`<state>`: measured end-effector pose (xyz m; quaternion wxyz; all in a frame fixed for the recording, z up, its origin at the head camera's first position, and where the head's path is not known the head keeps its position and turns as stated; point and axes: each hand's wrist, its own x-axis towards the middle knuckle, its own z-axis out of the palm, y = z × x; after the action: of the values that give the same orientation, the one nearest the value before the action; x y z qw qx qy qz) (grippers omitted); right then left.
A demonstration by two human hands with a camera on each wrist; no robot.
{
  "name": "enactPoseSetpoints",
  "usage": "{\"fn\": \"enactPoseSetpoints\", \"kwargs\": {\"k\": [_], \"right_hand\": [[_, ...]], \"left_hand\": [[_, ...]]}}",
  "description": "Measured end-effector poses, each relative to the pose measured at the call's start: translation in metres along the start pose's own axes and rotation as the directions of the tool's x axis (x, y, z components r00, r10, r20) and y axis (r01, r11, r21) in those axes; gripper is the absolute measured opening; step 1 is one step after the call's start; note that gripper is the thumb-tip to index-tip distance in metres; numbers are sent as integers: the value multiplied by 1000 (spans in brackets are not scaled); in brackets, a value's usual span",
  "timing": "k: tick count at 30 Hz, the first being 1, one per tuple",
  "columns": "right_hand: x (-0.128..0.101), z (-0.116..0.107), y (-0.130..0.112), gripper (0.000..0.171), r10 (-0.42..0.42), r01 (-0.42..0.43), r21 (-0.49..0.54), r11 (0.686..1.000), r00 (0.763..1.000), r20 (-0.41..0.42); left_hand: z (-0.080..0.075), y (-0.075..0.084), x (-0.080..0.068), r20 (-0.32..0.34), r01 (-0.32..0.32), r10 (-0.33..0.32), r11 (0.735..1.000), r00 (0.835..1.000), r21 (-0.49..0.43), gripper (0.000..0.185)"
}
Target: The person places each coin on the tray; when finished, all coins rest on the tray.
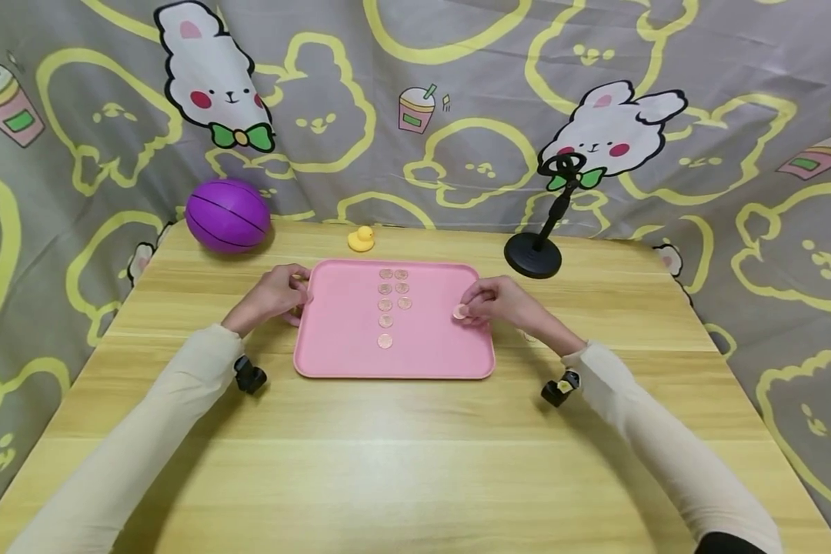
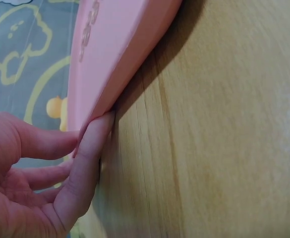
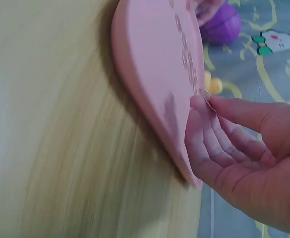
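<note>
A pink tray (image 1: 339,346) lies on the wooden table, its raised rim towards the viewer. Copper-coloured coins (image 1: 385,321) stand in two columns near its middle, several in the left column and three in the right. At the tray's left side, the left hand (image 1: 277,294) pinches the rim; in the left wrist view its thumb and a finger (image 2: 87,158) grip the edge. Over the tray's right part, the right hand (image 1: 493,302) pinches one coin (image 3: 207,98) between thumb and index finger, above the tray surface.
Behind the tray sit a small yellow rubber duck (image 1: 361,239) and, further left, a purple ball (image 1: 228,216). A black stand (image 1: 535,255) with a round base is at the back right. Something small and round (image 1: 528,336) shows partly beneath the right forearm. Patterned cloth hangs around the table.
</note>
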<state>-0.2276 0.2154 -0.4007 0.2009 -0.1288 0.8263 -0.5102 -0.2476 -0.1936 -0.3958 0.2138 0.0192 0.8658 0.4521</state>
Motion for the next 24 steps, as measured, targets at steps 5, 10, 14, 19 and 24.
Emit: {"fn": "enactPoseSetpoints", "kwargs": {"k": [5,10,14,19,24], "right_hand": [[19,20,-13,14,37,-41,65,997,998,56],[33,36,-23,11,39,-44,49,998,996,84],[38,48,-31,11,59,-63,56,996,996,68],[45,62,-32,13,78,-81,27,996,994,73],[50,69,-31,8,130,-131,5,991,990,54]], "left_hand": [[-2,-1,-1,-5,-20,20,1000,1000,6,56],[-1,-3,0,-9,-11,11,1000,1000,7,57],[1,-3,0,-16,-10,10,1000,1000,-4,57],[1,-3,0,-20,-4,4,1000,1000,-5,56],[1,-3,1,-18,1,-1,1000,1000,-7,56]]}}
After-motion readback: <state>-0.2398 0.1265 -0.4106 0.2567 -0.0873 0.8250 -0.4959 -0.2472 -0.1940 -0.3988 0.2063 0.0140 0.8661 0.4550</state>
